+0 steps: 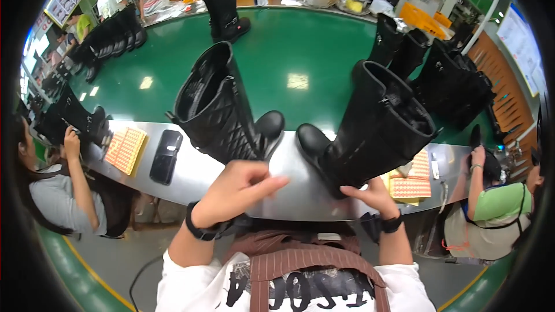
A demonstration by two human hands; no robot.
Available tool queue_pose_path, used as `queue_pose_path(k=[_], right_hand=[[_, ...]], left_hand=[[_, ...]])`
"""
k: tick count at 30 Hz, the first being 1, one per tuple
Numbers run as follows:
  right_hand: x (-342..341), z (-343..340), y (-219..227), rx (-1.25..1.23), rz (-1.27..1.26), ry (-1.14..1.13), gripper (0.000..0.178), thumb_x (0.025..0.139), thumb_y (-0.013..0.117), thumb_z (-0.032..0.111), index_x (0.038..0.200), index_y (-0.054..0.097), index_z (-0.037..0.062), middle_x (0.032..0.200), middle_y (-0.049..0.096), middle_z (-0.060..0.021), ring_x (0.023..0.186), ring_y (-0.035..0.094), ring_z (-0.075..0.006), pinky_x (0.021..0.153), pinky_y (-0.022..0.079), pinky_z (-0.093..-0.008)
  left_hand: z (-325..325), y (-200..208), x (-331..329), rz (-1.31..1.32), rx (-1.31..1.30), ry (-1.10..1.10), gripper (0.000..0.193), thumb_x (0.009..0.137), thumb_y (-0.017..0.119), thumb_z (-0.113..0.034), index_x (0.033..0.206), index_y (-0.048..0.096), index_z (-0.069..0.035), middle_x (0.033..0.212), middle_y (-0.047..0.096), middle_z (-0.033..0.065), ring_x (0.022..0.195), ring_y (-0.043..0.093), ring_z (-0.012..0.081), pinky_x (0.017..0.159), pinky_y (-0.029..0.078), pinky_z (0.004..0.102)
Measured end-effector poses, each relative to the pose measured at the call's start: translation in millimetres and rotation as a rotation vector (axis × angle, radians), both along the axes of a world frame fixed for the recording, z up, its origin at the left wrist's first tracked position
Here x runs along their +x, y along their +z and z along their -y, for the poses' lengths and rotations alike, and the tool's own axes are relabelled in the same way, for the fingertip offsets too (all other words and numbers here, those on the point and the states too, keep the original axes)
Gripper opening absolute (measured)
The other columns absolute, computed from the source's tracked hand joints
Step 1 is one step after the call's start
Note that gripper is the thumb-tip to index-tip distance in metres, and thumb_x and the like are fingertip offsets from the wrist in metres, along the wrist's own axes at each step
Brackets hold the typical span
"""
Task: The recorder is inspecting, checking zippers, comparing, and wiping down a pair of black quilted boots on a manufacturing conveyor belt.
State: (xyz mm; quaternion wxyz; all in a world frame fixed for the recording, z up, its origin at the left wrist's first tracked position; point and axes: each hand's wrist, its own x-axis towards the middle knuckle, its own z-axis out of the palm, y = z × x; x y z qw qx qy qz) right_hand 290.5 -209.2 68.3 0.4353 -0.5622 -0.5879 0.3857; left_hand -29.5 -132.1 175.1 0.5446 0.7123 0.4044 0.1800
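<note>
Two tall black boots stand side by side on the metal bench edge before me. The left boot (222,121) has a quilted shaft, and its toe points right and away. My left hand (234,192) is just in front of its lower back, fingers curled and thumb stretched right; whether it touches the boot or holds anything is hidden. The right boot (370,133) leans to the right, toe to the left. My right hand (373,196) grips it low down, thumb by the heel and fingers partly hidden behind the boot.
A black phone (166,157) and a patterned yellow-red box (125,149) lie at left; a similar box (410,185) sits at right. More boots (222,8) stand on the green conveyor (289,58), with a cluster (454,84) at right. Co-workers (63,196) sit on both sides.
</note>
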Motion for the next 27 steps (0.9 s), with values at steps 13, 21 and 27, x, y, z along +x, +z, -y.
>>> queue_pose_path(k=[13,21,27], right_hand=[[-54,-23,-10,-0.181,-0.371,-0.06,0.046,0.078,0.078,0.017,0.117,0.062,-0.0008,0.113,0.066,-0.0063,0.104,0.062,-0.0184,0.09,0.048,-0.0311],[-60,-3,-12,-0.273,-1.178,0.127,0.04,0.091,0.054,0.019,0.121,0.058,-0.0056,0.121,0.063,-0.0149,0.111,0.061,-0.0283,0.101,0.045,-0.0421],[-69,-2,-5,-0.168,-1.137,0.116,0.05,0.089,0.051,0.024,0.127,0.054,-0.0086,0.128,0.058,-0.0203,0.12,0.055,-0.0341,0.106,0.039,-0.0476]], left_hand=[[-24,-149,-18,0.254,0.023,0.428,0.05,0.075,0.082,-0.015,0.118,0.06,0.001,0.113,0.066,0.0081,0.104,0.062,0.0181,0.09,0.049,0.032],[5,-126,22,0.972,-0.525,0.417,0.039,0.09,0.064,-0.008,0.128,0.054,-0.005,0.123,0.061,0.0064,0.11,0.06,0.019,0.098,0.049,0.0373],[13,-112,32,1.02,-0.567,0.302,0.044,0.095,0.056,-0.024,0.131,0.05,0.001,0.124,0.061,0.0137,0.113,0.06,0.0289,0.097,0.049,0.0508]])
